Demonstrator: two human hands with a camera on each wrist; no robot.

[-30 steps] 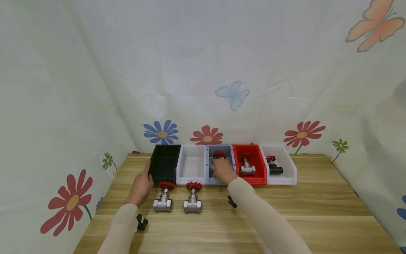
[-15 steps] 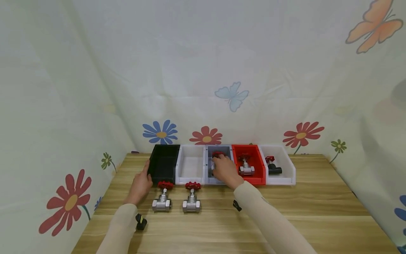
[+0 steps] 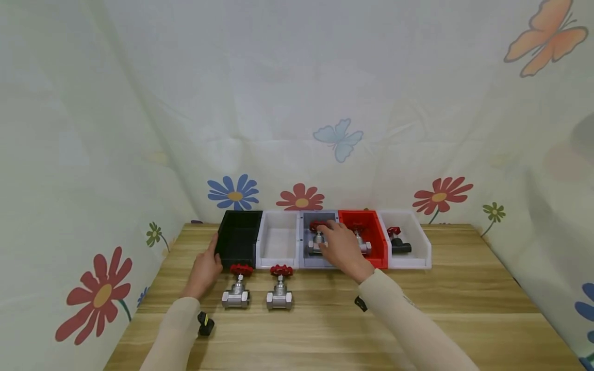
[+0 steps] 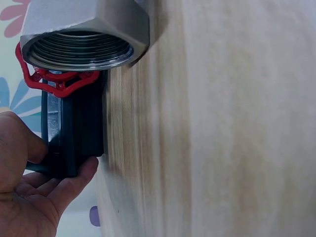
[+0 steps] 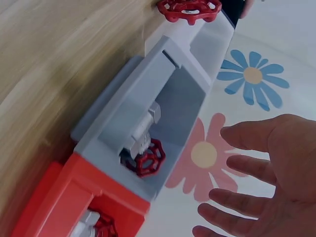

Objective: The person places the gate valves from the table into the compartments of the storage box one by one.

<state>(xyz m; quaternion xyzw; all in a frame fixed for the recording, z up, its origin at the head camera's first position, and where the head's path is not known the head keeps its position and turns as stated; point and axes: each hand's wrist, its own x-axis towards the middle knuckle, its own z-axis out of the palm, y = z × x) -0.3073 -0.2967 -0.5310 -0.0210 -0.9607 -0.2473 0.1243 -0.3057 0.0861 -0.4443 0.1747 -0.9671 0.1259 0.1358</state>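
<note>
Right wrist view: right hand [image 5: 289,185], fingers spread, empty, near silver, red-wheeled metal valve [image 5: 143,137] in grey plastic bin [image 5: 185,101]; left hand [image 4: 37,202] pinches black plastic bin [image 4: 86,126]. A low sweep could snag the valve.

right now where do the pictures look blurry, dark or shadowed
Head view: light fairly even, the black bin dark inside; left wrist view: tabletop pale and soft, near valve dark inside its opening; right wrist view: soft shadow on the tabletop beside the grey bin.

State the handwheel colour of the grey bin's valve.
Red handwheel, clearest in the right wrist view.
</note>
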